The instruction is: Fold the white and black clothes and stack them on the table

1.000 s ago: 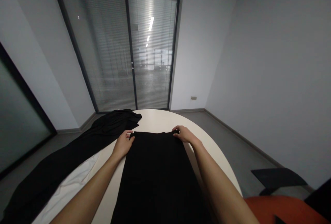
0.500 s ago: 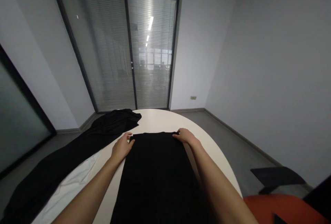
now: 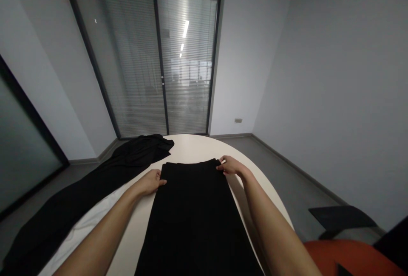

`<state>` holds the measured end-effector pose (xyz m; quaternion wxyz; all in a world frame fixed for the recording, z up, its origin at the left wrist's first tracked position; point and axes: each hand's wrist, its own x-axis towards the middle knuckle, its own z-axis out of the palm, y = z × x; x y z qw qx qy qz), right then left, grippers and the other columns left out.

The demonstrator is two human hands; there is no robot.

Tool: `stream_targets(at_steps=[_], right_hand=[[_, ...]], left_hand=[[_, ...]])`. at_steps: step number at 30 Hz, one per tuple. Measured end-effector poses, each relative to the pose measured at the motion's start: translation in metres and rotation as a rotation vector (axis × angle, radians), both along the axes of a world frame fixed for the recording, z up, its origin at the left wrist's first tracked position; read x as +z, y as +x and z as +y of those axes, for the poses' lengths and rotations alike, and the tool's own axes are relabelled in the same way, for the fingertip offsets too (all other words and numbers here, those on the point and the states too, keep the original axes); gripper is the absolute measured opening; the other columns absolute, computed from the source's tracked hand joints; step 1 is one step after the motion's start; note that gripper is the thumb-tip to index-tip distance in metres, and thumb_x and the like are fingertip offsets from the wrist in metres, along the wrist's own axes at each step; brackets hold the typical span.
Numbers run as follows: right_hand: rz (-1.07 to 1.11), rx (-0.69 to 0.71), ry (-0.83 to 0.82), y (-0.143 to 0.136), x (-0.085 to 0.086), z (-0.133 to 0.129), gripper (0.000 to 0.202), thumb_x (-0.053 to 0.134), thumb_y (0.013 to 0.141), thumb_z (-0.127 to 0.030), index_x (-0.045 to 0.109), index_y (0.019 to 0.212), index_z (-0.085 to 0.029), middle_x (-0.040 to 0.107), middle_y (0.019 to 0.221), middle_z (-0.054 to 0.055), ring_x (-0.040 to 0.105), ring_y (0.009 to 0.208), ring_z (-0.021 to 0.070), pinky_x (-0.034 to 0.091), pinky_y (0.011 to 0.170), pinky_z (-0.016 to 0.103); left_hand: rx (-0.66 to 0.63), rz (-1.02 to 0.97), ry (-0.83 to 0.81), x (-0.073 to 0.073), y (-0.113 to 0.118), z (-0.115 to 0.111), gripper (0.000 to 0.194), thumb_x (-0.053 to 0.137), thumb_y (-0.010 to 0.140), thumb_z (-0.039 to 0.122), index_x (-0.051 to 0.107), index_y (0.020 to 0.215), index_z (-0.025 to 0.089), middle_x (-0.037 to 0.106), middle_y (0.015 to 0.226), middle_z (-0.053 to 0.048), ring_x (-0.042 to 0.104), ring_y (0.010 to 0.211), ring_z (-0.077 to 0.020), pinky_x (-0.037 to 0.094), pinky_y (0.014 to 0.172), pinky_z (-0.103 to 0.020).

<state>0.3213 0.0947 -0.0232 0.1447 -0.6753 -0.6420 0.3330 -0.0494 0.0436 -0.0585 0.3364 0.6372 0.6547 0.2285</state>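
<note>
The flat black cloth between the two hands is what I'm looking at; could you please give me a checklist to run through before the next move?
1. Left hand touching the flat black cloth: ok, thumb on its left side, just short of the far corner.
2. Right hand touching it: ok, fingers at the far right corner.
3. Far edge straight: not ok, it dips slightly mid-way and its right end looks higher.
4. Cloth clear of the crumpled black cloth: ok, the pale table with a curved edge shows between them.
5. Near end even: cannot tell, it runs out of the picture.
</note>
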Motion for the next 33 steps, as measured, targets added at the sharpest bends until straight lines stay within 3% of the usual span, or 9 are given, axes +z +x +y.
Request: stream_targets(at_steps=[5,9,13,16,20,23,28,30,33], right_hand=[[0.120,-0.079,0.263,-0.007,-0.010,0.004,0.038,0.054,0.094,-0.020,0.043,0.130,-0.020,0.065,0.117,0.008,0.067,0.068,0.0083,0.051,0.065,0.021],[0.032,-0.056,0.352,-0.008,-0.017,0.006,0.053,0.060,0.089,-0.022,0.042,0.139,-0.021,0.059,0.134,0.012,0.067,0.094,0.0148,0.051,0.085,0.027],[-0.122,-0.107,0.215,-0.002,-0.018,0.008,0.054,0.070,0.082,-0.038,0.057,0.128,-0.012,0.067,0.119,0.018,0.064,0.107,0.0259,0.049,0.086,0.031],[-0.178,-0.086,0.075,0.003,-0.013,0.007,0.040,0.067,0.081,-0.046,0.071,0.093,-0.008,0.072,0.086,0.017,0.068,0.085,0.0277,0.049,0.071,0.031],[-0.184,-0.025,-0.045,0.005,-0.007,0.005,0.036,0.063,0.081,-0.042,0.068,0.064,-0.011,0.064,0.055,0.010,0.061,0.055,0.0211,0.043,0.055,0.029],[-0.177,-0.034,0.016,0.003,-0.007,0.005,0.029,0.062,0.083,-0.036,0.069,0.069,-0.012,0.066,0.059,0.008,0.062,0.059,0.0187,0.041,0.057,0.026],[-0.170,-0.131,0.232,-0.002,-0.016,0.009,0.028,0.054,0.093,-0.037,0.067,0.102,-0.015,0.071,0.102,0.011,0.064,0.096,0.0196,0.042,0.074,0.024],[-0.165,-0.133,0.216,-0.001,-0.017,0.009,0.029,0.056,0.092,-0.040,0.068,0.101,-0.015,0.072,0.101,0.011,0.065,0.096,0.0200,0.043,0.075,0.024],[-0.166,-0.100,0.091,0.007,-0.015,0.006,0.036,0.058,0.089,-0.046,0.071,0.080,-0.013,0.070,0.076,0.011,0.067,0.077,0.0219,0.045,0.066,0.026]], left_hand=[[0.126,-0.075,0.207,-0.010,0.013,0.006,0.030,0.057,0.088,0.034,0.056,0.114,0.018,0.071,0.091,-0.004,0.066,0.063,-0.0153,0.048,0.059,-0.024],[0.171,-0.062,0.244,-0.014,0.013,0.011,0.052,0.060,0.087,0.037,0.045,0.134,0.018,0.070,0.111,-0.010,0.071,0.081,-0.0191,0.050,0.069,-0.026],[0.193,0.009,0.153,-0.014,0.005,0.011,0.055,0.068,0.080,0.036,0.051,0.127,0.013,0.073,0.083,-0.006,0.070,0.071,-0.0219,0.046,0.063,-0.028],[0.160,0.036,0.087,-0.012,0.003,0.007,0.047,0.072,0.075,0.032,0.057,0.115,0.013,0.068,0.065,-0.001,0.067,0.060,-0.0217,0.043,0.057,-0.028],[0.073,-0.012,0.076,-0.013,0.010,0.001,0.048,0.071,0.071,0.021,0.054,0.116,0.016,0.064,0.059,0.004,0.063,0.053,-0.0183,0.042,0.053,-0.025],[0.079,-0.055,0.159,-0.015,0.018,0.001,0.048,0.064,0.079,0.022,0.047,0.124,0.017,0.067,0.071,0.002,0.066,0.062,-0.0179,0.046,0.059,-0.025],[0.159,-0.090,0.258,-0.013,0.021,0.005,0.047,0.052,0.092,0.030,0.037,0.135,0.019,0.067,0.114,-0.010,0.070,0.090,-0.0184,0.050,0.075,-0.026],[0.173,-0.084,0.220,-0.007,0.018,0.003,0.051,0.054,0.091,0.035,0.038,0.136,0.017,0.070,0.107,-0.010,0.071,0.085,-0.0198,0.050,0.070,-0.026],[0.167,-0.061,0.118,0.001,0.014,-0.001,0.060,0.060,0.087,0.037,0.039,0.136,0.011,0.069,0.071,-0.003,0.068,0.059,-0.0209,0.046,0.057,-0.027]])
